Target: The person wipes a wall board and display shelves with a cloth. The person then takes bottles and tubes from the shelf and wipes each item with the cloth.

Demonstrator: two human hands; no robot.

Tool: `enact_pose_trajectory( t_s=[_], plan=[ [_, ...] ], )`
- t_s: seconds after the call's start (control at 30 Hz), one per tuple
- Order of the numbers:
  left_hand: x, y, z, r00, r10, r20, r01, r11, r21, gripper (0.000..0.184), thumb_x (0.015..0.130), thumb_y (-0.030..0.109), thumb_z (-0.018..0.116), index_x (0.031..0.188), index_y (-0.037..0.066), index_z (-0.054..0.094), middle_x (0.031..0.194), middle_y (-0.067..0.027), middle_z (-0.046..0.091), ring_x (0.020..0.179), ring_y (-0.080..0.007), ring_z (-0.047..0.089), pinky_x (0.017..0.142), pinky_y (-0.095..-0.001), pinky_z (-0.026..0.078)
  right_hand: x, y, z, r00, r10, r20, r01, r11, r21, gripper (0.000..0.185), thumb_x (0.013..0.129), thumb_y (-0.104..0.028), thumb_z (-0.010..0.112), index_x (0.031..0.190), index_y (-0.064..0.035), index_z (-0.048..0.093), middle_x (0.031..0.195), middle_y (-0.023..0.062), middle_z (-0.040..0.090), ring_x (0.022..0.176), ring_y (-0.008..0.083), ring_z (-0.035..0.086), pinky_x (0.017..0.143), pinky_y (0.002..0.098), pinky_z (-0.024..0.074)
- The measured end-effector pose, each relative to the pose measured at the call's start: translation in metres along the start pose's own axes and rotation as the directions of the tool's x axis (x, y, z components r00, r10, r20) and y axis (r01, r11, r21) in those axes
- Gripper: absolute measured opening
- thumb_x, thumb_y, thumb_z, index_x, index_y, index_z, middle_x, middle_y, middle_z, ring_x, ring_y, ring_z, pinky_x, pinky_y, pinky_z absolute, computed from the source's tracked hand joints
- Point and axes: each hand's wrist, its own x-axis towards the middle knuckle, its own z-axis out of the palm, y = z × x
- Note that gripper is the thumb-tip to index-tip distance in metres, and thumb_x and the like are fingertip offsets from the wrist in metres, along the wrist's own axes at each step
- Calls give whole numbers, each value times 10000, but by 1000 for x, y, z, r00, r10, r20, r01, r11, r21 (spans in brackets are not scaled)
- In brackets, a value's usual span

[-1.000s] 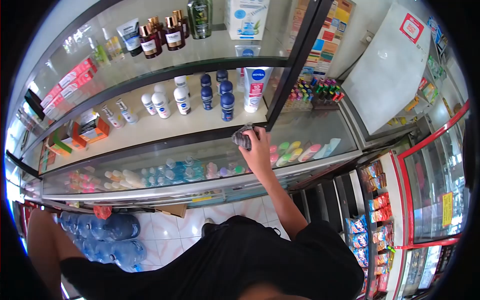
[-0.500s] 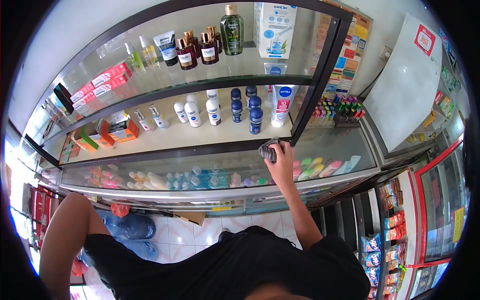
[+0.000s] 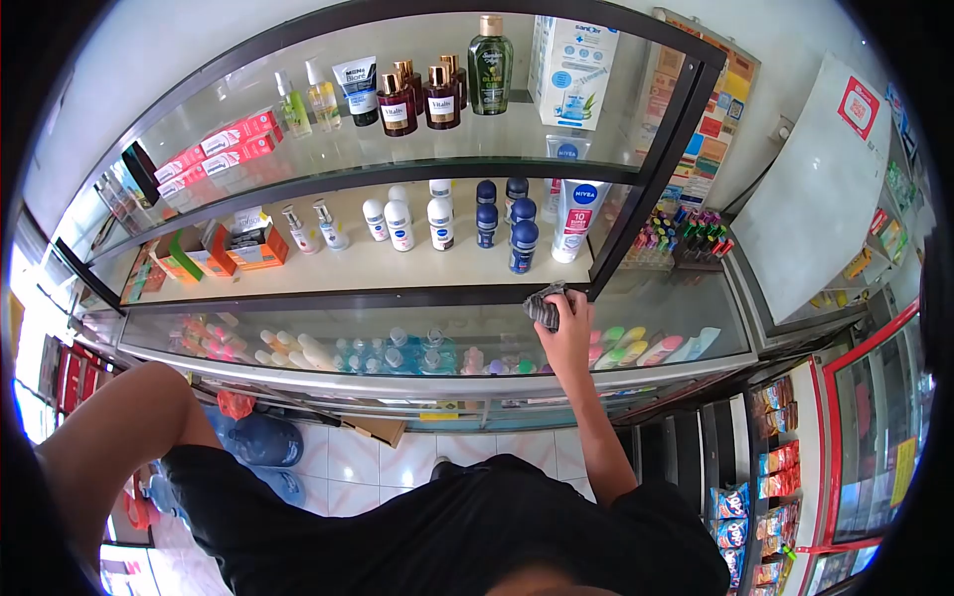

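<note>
The pale lower shelf point(image 3: 348, 270) carries roll-on bottles point(image 3: 399, 227), orange boxes point(image 3: 256, 253) and a Nivea tube point(image 3: 573, 224).

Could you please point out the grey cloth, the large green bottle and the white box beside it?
Grey cloth point(image 3: 541, 310): head view, on its crumpled visible part.
Large green bottle point(image 3: 491, 75): head view, middle of its front.
White box point(image 3: 574, 75): head view, middle of its printed front.

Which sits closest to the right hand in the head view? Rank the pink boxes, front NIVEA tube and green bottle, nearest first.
1. Front NIVEA tube: just beyond the right hand.
2. Green bottle: upper shelf, somewhat left.
3. Pink boxes: upper shelf, far left.
</note>
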Motion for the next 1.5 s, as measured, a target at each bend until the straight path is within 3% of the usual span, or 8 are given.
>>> enact_pose_trajectory(
  t_s=[1.5],
  plan=[
    [-8, -13, 31, 994, -106, 27, 107, 994, -28, 183, 705, 140, 631, 826, 7, 668, 758, -118, 627, 710, -184, 613, 636, -290, 455, 1, 2, 1, 1000, -22, -11, 22, 1000, 19, 479, 674, -18, 820, 1097, -116, 618, 1167, 127, 539, 1037, 384, 511, 892, 488, 459]
  ],
)
